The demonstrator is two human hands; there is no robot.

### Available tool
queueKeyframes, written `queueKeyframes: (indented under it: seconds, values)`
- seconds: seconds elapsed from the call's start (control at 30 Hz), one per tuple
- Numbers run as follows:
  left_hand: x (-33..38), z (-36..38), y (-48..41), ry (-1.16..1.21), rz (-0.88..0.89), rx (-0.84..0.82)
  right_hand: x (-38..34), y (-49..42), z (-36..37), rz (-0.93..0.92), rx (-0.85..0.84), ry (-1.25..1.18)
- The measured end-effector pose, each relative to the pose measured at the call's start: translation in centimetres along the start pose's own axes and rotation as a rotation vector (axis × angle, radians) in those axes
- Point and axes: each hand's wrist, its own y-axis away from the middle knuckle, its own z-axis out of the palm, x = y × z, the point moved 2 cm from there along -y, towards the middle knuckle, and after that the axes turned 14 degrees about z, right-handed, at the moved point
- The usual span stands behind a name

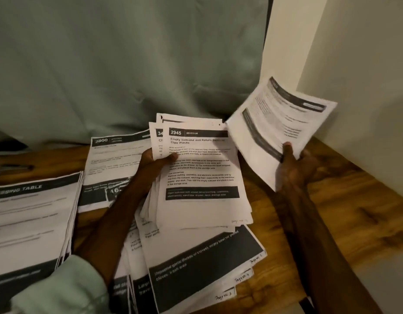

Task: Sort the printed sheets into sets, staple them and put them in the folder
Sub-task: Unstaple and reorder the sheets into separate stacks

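My left hand (154, 165) grips a thick stack of printed sheets (202, 177) above the table's middle, thumb across the top page headed "2945 Bedroom". My right hand (295, 164) pinches a single printed sheet (279, 123) by its lower edge and holds it up, tilted, to the right of the stack; it looks blurred. Three piles lie on the wooden table (343, 211): one at the left (30, 223) headed "Dressing Table", one behind my left arm (114, 159) headed "5800", and a fanned pile (202, 264) near the front edge with handwritten page numbers.
A green curtain (128, 64) hangs behind the table. A white wall (365, 87) closes off the right side. Something like a pen (12, 168) lies at the far left. Bare wood shows on the right part of the table.
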Motion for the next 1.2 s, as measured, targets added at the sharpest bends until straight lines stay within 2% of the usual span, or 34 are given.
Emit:
queueKeyframes:
  seconds: [0.1,0.27,0.37,0.6,0.73,0.77,0.87,1.0,1.1,1.2]
  values:
    - [0.1,0.0,0.2,-0.012,-0.012,0.031,1.0,2.2,2.5,-0.027,-0.142,0.119]
    - [0.6,0.3,0.4,0.021,0.006,0.115,2.7,5.5,4.5,-0.192,-0.368,0.412]
    - [0.6,0.1,0.6,0.056,-0.045,0.144,3.0,6.7,5.2,-0.227,-0.485,0.497]
    - [1.4,0.7,0.7,0.051,-0.133,0.150,3.8,7.4,5.3,-0.228,-0.455,0.613]
    - [2.3,0.8,0.7,0.016,-0.120,0.165,4.1,6.4,5.8,-0.213,-0.524,0.615]
    - [2.9,0.9,0.7,0.024,-0.107,0.162,3.5,6.3,5.8,-0.184,-0.545,0.586]
    - [5.4,1.2,0.7,0.048,-0.053,0.136,1.3,6.4,5.5,0.001,-0.699,0.207]
    - [9.5,2.0,1.1,0.151,0.033,0.111,-1.9,7.6,5.2,0.136,-0.768,-0.114]
    - [12.8,2.2,2.2,0.112,0.102,0.047,-4.2,9.7,4.7,0.166,-0.793,-0.149]
    - [15.7,1.4,3.9,0.140,0.165,0.027,-6.2,11.8,3.4,0.130,-0.738,-0.134]
